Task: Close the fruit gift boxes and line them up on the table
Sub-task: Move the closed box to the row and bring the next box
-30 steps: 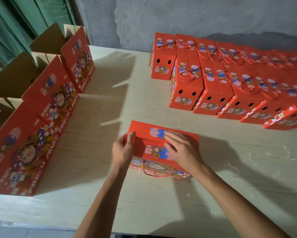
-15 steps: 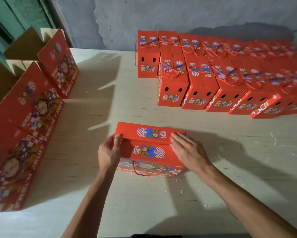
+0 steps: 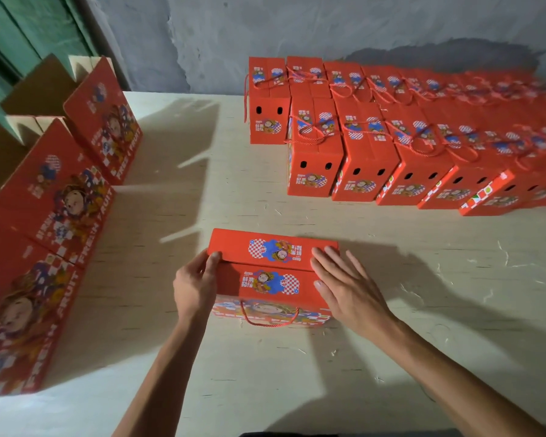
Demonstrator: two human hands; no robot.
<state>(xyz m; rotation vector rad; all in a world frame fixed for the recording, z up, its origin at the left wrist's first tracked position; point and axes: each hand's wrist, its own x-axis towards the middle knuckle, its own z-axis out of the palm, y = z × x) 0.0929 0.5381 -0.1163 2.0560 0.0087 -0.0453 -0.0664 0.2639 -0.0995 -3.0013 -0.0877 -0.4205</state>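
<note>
Red fruit boxes on pale table (image 3: 391, 326).

Near box (image 3: 270, 272): upright, both top flaps folded down and meeting at a mid seam, cartoon print, rope handle hanging at front. Closed boxes (image 3: 391, 152): two rows at far right, packed side by side, handles on top. Open boxes (image 3: 60, 190): row along left edge, flaps up.

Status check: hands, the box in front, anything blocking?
Left hand grips box's left end. Right hand flat on top, fingers straight. Box flaps down, rope handle hanging in front. Path to closed rows open.
</note>
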